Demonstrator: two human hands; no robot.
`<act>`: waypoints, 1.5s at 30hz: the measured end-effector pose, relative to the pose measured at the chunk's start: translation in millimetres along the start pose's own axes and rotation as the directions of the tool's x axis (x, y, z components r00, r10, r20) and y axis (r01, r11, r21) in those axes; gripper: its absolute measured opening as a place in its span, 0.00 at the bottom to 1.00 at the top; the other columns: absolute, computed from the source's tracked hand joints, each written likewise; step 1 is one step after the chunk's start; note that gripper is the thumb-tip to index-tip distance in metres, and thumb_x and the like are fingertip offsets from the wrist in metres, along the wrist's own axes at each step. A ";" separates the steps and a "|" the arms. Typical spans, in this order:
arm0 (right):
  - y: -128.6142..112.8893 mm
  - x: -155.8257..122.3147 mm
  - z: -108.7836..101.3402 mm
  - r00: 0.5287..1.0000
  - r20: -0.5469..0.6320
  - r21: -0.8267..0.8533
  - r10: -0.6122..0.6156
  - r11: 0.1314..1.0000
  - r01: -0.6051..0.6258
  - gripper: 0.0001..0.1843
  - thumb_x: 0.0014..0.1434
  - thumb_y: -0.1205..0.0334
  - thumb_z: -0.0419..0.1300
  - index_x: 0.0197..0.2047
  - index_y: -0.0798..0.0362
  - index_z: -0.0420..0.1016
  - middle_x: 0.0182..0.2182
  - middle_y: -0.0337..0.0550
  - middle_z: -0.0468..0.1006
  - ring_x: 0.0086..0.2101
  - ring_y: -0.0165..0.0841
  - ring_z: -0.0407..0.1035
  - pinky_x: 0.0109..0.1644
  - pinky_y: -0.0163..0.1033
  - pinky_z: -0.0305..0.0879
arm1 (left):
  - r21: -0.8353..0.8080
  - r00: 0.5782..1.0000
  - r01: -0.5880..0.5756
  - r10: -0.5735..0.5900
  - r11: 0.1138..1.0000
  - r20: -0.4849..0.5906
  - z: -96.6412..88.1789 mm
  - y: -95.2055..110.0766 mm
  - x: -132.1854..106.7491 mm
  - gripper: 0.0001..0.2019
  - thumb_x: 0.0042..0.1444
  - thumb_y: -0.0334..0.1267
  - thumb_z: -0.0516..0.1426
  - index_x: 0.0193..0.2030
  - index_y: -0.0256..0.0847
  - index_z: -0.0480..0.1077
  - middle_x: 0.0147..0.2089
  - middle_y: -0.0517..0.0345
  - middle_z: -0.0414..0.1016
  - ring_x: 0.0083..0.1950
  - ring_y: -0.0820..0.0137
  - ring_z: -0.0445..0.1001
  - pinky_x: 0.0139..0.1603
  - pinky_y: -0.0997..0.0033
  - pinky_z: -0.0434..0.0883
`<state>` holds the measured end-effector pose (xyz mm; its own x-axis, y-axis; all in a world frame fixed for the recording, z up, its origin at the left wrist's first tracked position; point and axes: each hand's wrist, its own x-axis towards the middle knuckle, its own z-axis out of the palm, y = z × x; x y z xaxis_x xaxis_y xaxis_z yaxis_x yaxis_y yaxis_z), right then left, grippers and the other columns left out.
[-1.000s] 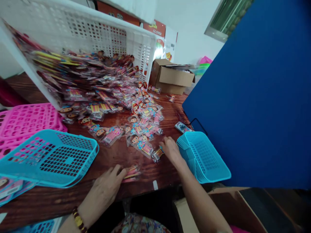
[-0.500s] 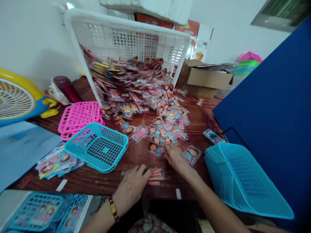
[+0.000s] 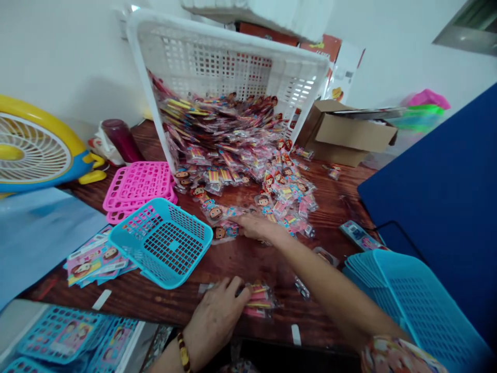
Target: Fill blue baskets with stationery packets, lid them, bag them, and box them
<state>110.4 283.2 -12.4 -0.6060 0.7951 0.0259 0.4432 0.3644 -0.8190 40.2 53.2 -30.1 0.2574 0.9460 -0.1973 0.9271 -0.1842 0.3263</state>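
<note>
So the left hand (image 3: 219,313) is curled over a small stack of clear packets (image 3: 259,301) by the front edge of the table (image 3: 163,308), can't tell if it's gripping them. The right hand (image 3: 254,226) is stretched across, fingertips at a cartoon packet (image 3: 225,232) just beside a blue basket (image 3: 174,245), can't tell if it's pinched. Loose packets (image 3: 289,192) spill from the white crate (image 3: 233,61)

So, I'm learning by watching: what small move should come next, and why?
Perhaps the right hand should pinch the loose packet beside it and draw it toward the left hand: the right hand is at that packet, and the left hand partly covers a small bunch of packets.
</note>
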 end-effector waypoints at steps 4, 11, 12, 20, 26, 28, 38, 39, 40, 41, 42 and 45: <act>23.7 -41.8 -13.1 0.941 0.336 -0.427 0.023 0.894 0.131 0.09 0.52 0.70 0.61 0.37 0.50 0.77 0.39 0.46 0.79 0.41 0.38 0.71 0.49 0.39 0.61 | -0.022 1.000 -0.019 0.019 1.000 -0.016 -0.9 -1.9 0.0 0.25 0.57 0.23 0.47 0.60 0.50 0.58 0.53 0.53 0.67 0.52 0.59 0.68 0.50 0.53 0.73; 61.2 -79.0 -62.5 0.975 0.206 -0.026 0.085 0.996 -0.081 0.14 0.55 0.54 0.60 0.40 0.54 0.74 0.27 0.36 0.72 0.30 0.32 0.65 0.37 0.36 0.61 | -0.005 0.998 -0.067 0.067 0.998 -0.016 -7.5 -2.0 2.1 0.25 0.57 0.22 0.47 0.58 0.49 0.60 0.51 0.52 0.67 0.50 0.59 0.69 0.49 0.56 0.73; 60.9 -72.7 -65.6 0.979 0.183 -0.004 0.087 0.996 -0.088 0.15 0.55 0.53 0.60 0.41 0.54 0.74 0.27 0.36 0.71 0.30 0.31 0.63 0.36 0.35 0.61 | -0.001 0.997 -0.071 0.071 0.997 -0.020 -9.2 -2.1 3.0 0.24 0.57 0.22 0.47 0.57 0.49 0.61 0.50 0.53 0.67 0.50 0.59 0.69 0.49 0.57 0.73; 32.2 -20.6 -28.4 0.914 0.390 -0.545 0.111 0.828 0.132 0.17 0.48 0.65 0.67 0.43 0.54 0.75 0.37 0.44 0.73 0.38 0.36 0.66 0.40 0.36 0.60 | -0.132 0.999 -0.033 0.032 0.991 -0.010 -21.7 -4.5 7.6 0.20 0.60 0.25 0.47 0.56 0.48 0.60 0.48 0.55 0.67 0.49 0.64 0.71 0.47 0.64 0.73; 40.0 -38.7 -24.6 0.916 0.395 -0.367 -0.069 0.902 0.226 0.07 0.45 0.70 0.64 0.29 0.54 0.72 0.37 0.43 0.71 0.39 0.35 0.64 0.43 0.36 0.60 | -0.379 0.990 -0.027 -0.027 0.925 -0.135 -14.0 -12.8 9.7 0.20 0.59 0.26 0.49 0.56 0.47 0.61 0.57 0.52 0.62 0.55 0.66 0.70 0.57 0.63 0.70; 45.0 -45.1 -29.6 0.926 0.376 -0.255 -0.037 0.956 0.142 0.07 0.42 0.71 0.63 0.26 0.53 0.68 0.30 0.38 0.70 0.33 0.31 0.63 0.38 0.35 0.59 | -0.474 0.979 -0.042 -0.058 0.880 -0.195 -14.0 -21.0 14.4 0.21 0.59 0.29 0.50 0.59 0.47 0.60 0.63 0.50 0.56 0.61 0.65 0.66 0.62 0.62 0.66; 82.5 -113.9 -54.9 0.954 -0.085 0.550 0.287 0.812 -0.195 0.16 0.39 0.58 0.69 0.29 0.51 0.68 0.25 0.32 0.73 0.29 0.30 0.65 0.36 0.36 0.61 | -0.464 0.974 0.184 -0.223 0.866 -0.031 -28.1 -61.8 68.6 0.20 0.46 0.37 0.58 0.49 0.40 0.68 0.54 0.48 0.68 0.58 0.56 0.68 0.60 0.56 0.65; 84.1 -122.9 -54.6 0.935 -0.128 0.591 0.332 0.782 -0.197 0.16 0.39 0.58 0.70 0.29 0.51 0.69 0.26 0.33 0.74 0.29 0.30 0.66 0.37 0.36 0.61 | -0.458 0.974 0.190 -0.224 0.868 -0.019 -28.0 -60.9 70.8 0.20 0.46 0.37 0.58 0.49 0.40 0.68 0.51 0.49 0.70 0.54 0.57 0.71 0.57 0.57 0.67; 84.7 -131.1 -53.6 0.913 -0.161 0.633 0.375 0.749 -0.196 0.17 0.39 0.58 0.71 0.30 0.51 0.70 0.27 0.33 0.76 0.30 0.30 0.67 0.37 0.36 0.62 | -0.452 0.974 0.198 -0.227 0.870 -0.010 -27.9 -58.9 71.2 0.20 0.46 0.37 0.58 0.49 0.40 0.68 0.49 0.49 0.72 0.52 0.56 0.72 0.56 0.58 0.67; 84.6 -138.4 -52.1 0.893 -0.181 0.673 0.412 0.714 -0.193 0.18 0.38 0.58 0.72 0.31 0.51 0.71 0.28 0.34 0.77 0.30 0.31 0.68 0.37 0.36 0.62 | -0.445 0.972 0.207 -0.234 0.871 -0.008 -27.8 -56.0 70.0 0.20 0.47 0.37 0.57 0.49 0.40 0.68 0.49 0.48 0.73 0.52 0.56 0.72 0.55 0.58 0.67; 83.9 -145.0 -50.1 0.878 -0.184 0.709 0.442 0.678 -0.192 0.19 0.37 0.58 0.73 0.32 0.51 0.72 0.29 0.35 0.78 0.31 0.31 0.69 0.37 0.36 0.63 | -0.439 0.970 0.213 -0.242 0.873 -0.010 -28.0 -52.5 67.6 0.20 0.47 0.37 0.57 0.49 0.41 0.68 0.49 0.48 0.74 0.53 0.55 0.72 0.56 0.57 0.66; 78.5 -162.2 -43.0 0.851 -0.136 0.795 0.507 0.569 -0.212 0.22 0.35 0.57 0.75 0.33 0.51 0.73 0.28 0.35 0.79 0.29 0.31 0.70 0.36 0.37 0.66 | -0.431 0.967 0.218 -0.253 0.875 -0.023 -31.2 -42.0 57.1 0.17 0.49 0.38 0.56 0.47 0.42 0.67 0.48 0.49 0.75 0.52 0.54 0.72 0.56 0.55 0.64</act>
<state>271.8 203.7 -56.3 -0.2007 0.9275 -0.3154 -0.1450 -0.3465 -0.9268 7.5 123.2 -26.2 0.0085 0.9677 -0.2520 0.7503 0.1604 0.6414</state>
